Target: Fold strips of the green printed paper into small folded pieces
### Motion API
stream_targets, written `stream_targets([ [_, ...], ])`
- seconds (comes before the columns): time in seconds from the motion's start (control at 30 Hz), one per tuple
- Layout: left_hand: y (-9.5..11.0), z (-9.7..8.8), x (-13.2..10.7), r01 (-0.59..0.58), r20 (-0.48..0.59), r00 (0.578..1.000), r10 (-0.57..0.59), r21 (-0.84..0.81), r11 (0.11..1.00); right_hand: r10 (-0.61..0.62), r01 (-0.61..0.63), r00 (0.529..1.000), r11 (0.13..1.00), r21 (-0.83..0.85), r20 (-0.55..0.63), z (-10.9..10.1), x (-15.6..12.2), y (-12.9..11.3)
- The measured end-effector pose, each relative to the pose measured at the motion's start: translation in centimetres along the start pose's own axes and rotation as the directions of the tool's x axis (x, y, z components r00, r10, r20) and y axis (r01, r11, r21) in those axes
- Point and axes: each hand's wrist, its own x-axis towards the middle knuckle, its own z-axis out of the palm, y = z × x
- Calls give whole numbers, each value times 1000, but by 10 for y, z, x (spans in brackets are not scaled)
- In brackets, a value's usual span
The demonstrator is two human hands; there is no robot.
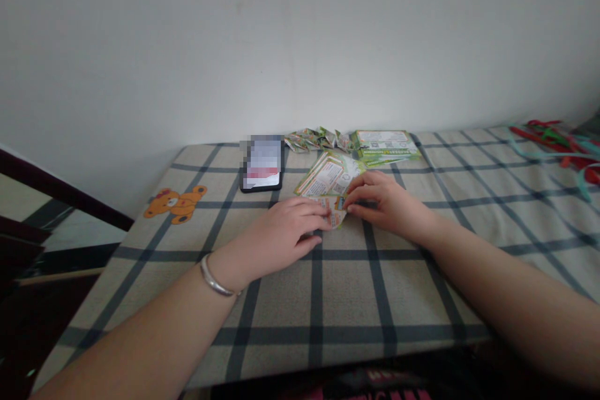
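A small piece of printed paper (336, 215), white and green with orange print, lies folded on the table between my hands. My left hand (295, 225) has its fingers over the paper's left end, gripping it against the cloth, and a silver bangle circles that wrist. From the right, my right hand (375, 200) pinches the paper's other edge between thumb and fingers. Just behind the paper is a fanned stack of green and white printed sheets (323, 176). The exact fold under my fingers is hidden.
A phone (261, 165) with a blurred screen rests at the back left. Beside it are several crumpled or folded green pieces (319, 139) and a pile of printed sheets (387, 144). Red, green and pale blue ribbons (557, 144) lie far right on the checked tablecloth (281, 306).
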Motion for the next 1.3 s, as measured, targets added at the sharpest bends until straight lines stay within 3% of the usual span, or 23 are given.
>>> stream_targets([
  [0.17,1,1,0,-8,-21,1000,9,37,999,20,-18,999,998,-62,27,7,5,-4],
  [0.47,0,4,0,-12,-36,999,14,73,997,118,-124,992,973,-193,-41,21,12,-5],
  [1.0,5,1,2,32,-15,999,-31,66,997,150,-172,983,955,-242,-106,25,11,-11],
  [1.3,6,-1,0,34,-28,999,-32,94,995,154,-168,985,963,-213,-81,26,13,-8],
])
